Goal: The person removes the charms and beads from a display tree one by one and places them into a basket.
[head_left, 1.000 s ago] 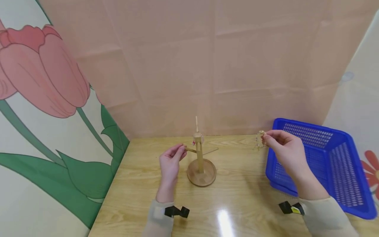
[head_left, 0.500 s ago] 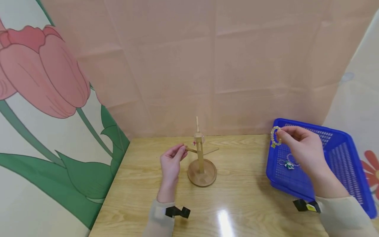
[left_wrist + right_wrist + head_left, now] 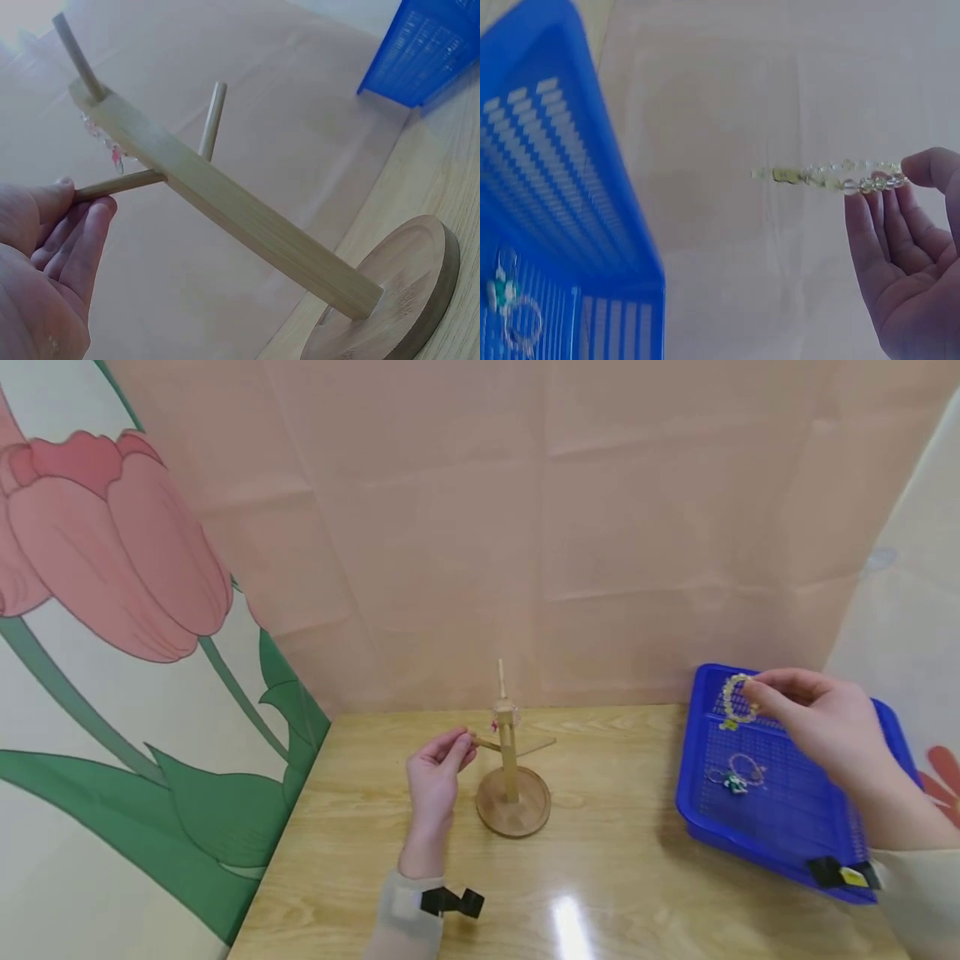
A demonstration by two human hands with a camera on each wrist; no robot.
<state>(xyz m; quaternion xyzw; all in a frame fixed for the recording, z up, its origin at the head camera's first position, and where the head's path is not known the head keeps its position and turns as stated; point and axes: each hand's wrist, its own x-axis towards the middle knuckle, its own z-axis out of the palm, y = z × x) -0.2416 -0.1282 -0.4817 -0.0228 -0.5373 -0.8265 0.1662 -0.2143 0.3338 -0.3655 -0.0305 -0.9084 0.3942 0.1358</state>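
The left hand [image 3: 432, 777] pinches the end of a peg [image 3: 120, 185] that sticks out from the post of a wooden stand [image 3: 508, 760]. A bracelet with a pink charm [image 3: 115, 155] hangs near the stand's top. Held up over the blue basket, a yellow beaded bracelet [image 3: 732, 700] with a yellow charm [image 3: 786, 175] dangles from the right hand [image 3: 832, 727], whose thumb and fingertips pinch the beads. In the right wrist view the right hand [image 3: 915, 255] and bracelet are beside the basket's wall.
The blue basket [image 3: 697, 777] stands at the right of the wooden table [image 3: 600, 877]. Inside it lie a pink bracelet [image 3: 747, 768] and a piece with a green charm [image 3: 736, 784]. A pinkish cloth [image 3: 450, 568] hangs behind the table.
The right hand has moved right with the yellow bracelet, from beside the basket to over it. The pieces inside the basket have come into view. The left hand keeps its pinch on the peg.
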